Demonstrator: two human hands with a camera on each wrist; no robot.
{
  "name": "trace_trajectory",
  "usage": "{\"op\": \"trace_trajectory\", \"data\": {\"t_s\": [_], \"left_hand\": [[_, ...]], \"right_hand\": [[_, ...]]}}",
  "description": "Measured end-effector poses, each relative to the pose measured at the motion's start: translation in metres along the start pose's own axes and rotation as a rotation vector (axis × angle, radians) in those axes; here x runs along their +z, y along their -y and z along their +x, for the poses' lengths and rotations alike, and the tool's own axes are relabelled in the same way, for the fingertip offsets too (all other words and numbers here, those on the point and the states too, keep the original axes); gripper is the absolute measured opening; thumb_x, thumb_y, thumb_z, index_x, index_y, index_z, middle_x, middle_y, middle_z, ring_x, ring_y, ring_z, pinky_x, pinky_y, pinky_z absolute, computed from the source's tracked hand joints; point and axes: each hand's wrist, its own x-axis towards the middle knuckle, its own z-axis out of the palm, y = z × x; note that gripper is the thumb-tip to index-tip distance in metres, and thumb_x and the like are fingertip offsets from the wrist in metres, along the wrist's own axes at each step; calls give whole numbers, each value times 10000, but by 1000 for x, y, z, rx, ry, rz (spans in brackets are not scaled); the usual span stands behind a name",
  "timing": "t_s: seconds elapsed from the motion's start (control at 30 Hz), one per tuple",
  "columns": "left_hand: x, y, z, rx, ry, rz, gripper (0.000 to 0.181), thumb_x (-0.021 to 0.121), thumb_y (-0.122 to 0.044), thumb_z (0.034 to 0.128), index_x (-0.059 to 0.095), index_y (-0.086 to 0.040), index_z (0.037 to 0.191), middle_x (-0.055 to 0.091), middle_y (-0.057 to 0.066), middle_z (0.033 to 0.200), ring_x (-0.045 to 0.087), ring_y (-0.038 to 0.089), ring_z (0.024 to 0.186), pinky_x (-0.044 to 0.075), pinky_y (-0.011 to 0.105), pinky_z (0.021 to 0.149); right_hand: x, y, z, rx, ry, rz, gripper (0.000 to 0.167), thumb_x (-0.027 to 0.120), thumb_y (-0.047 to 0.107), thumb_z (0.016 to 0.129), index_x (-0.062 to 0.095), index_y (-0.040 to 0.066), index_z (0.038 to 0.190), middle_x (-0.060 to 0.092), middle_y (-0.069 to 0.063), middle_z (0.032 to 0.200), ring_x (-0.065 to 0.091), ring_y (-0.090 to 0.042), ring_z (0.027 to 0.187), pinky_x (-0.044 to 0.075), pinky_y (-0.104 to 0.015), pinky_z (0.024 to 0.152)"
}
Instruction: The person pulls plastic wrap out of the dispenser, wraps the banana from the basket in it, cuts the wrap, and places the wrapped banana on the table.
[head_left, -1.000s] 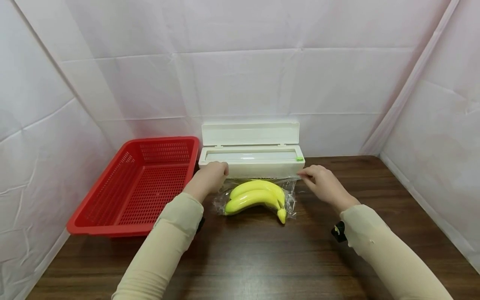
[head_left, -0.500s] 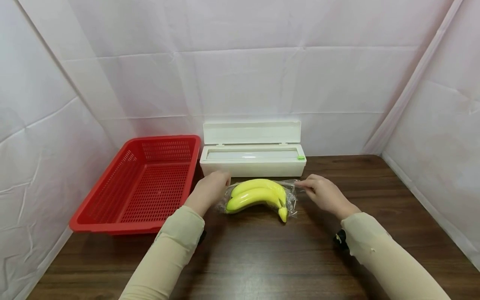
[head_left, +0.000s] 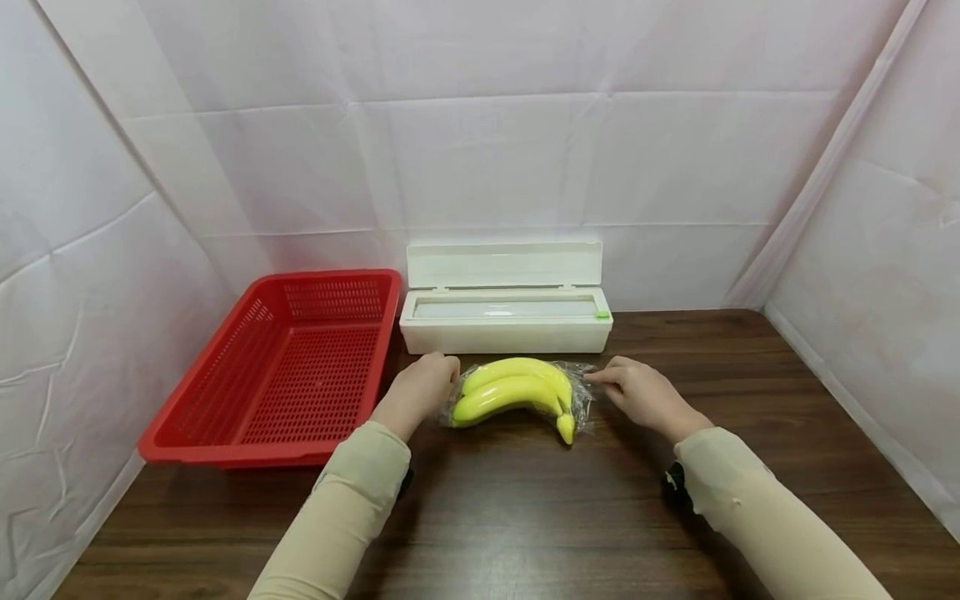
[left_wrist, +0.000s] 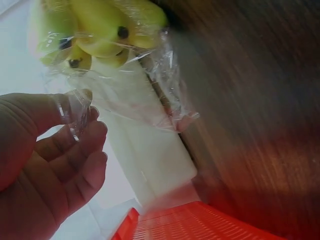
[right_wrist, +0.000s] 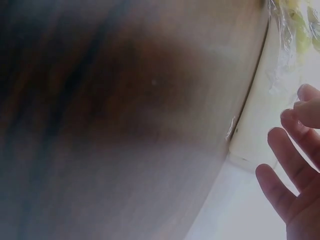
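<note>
A bunch of yellow bananas (head_left: 513, 392) lies on the table with clear plastic wrap (head_left: 581, 396) around it, the stem end pointing to the front right. My left hand (head_left: 423, 383) is at its left end. In the left wrist view, film crosses the thumb, and the thumb and fingers of that left hand (left_wrist: 60, 145) pinch the wrap. At the right end, my right hand (head_left: 637, 392) has its index finger stretched to the wrap's edge. The thumb and index finger of the right hand (right_wrist: 295, 145) come together near the film; their contact with it is partly hidden.
Behind the bananas stands a white wrap dispenser (head_left: 506, 337) with its lid (head_left: 504, 265) raised and a green slider (head_left: 602, 314) at the right. A red plastic basket (head_left: 217, 454) sits at the left. White cloth walls (head_left: 480, 167) enclose the dark wooden table (head_left: 525, 517).
Both hands have come down and slightly nearer with the film's edge, from the dispenser's front to the ends of the bananas. The bananas and dispenser stay in place.
</note>
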Motion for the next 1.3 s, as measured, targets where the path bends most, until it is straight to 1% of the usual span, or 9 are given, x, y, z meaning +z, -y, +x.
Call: {"op": "trace_trajectory", "data": {"t_s": [0.2, 0.3, 0.47, 0.57, 0.67, 0.87, 1.03, 1.1, 1.3], "left_hand": [[5, 2, 0, -4, 5, -27, 153, 544, -10, 875, 663, -105, 869, 637, 56, 922, 593, 172, 839, 519, 354, 754], [6, 2, 0, -10, 5, -38, 167, 532, -8, 877, 665, -108, 865, 638, 51, 928, 589, 164, 835, 520, 353, 752], [7, 2, 0, 2, -22, -42, 163, 541, -13, 880, 677, -100, 858, 650, 49, 920, 594, 156, 815, 524, 348, 739], [7, 3, 0, 10, -39, -37, 146, 560, -29, 880, 691, -95, 878, 660, 51, 935, 612, 163, 840, 529, 350, 753], [8, 3, -1, 9, -42, -41, 135, 573, -47, 884, 698, -89, 913, 668, 54, 960, 625, 172, 860, 534, 357, 772], [10, 2, -3, 16, -59, -51, 121, 590, -73, 884, 699, -80, 937, 665, 60, 956, 629, 178, 861, 536, 364, 780], [11, 2, -5, 15, -70, -65, 129, 573, -80, 894, 693, -79, 941, 655, 57, 943, 620, 171, 854, 535, 361, 784], [11, 2, -6, 20, -78, -68, 127, 560, -78, 895, 685, -82, 919, 645, 53, 911, 606, 162, 821, 533, 352, 761], [13, 3, -8, 47, -144, -55, 136, 532, -106, 907, 661, -76, 939, 636, 62, 880, 585, 165, 783, 519, 350, 716]], "right_hand": [[1, 3, 0, 20, 36, 7, 283, 581, 78, 912, 687, 149, 1164, 600, 10, 905, 452, -53, 643, 380, -246, 582], [0, 4, 0, 33, 57, 21, 282, 566, 80, 920, 683, 143, 1170, 603, 5, 907, 432, -60, 624, 368, -244, 569], [0, 7, 3, 54, 88, 39, 279, 544, 85, 932, 680, 133, 1171, 607, 2, 896, 415, -78, 612, 356, -252, 563], [2, 9, 5, 69, 98, 46, 275, 534, 90, 936, 685, 128, 1162, 599, 1, 867, 408, -90, 601, 354, -257, 559], [3, 11, 7, 80, 112, 59, 271, 534, 92, 936, 682, 106, 1161, 605, -15, 866, 413, -98, 601, 360, -261, 560], [3, 15, 7, 134, 145, 122, 281, 530, 106, 940, 658, 69, 1188, 643, -76, 978, 422, -117, 596, 376, -279, 574], [5, 17, 7, 151, 160, 168, 292, 497, 96, 953, 639, 40, 1202, 646, -134, 1094, 416, -130, 574, 388, -289, 580], [6, 18, 7, 160, 166, 184, 301, 480, 86, 954, 631, 30, 1209, 638, -152, 1132, 412, -129, 563, 392, -291, 587], [3, 19, 7, 209, 179, 271, 351, 403, 62, 963, 580, 24, 1264, 601, -192, 1224, 332, -108, 431, 379, -289, 513]]}}
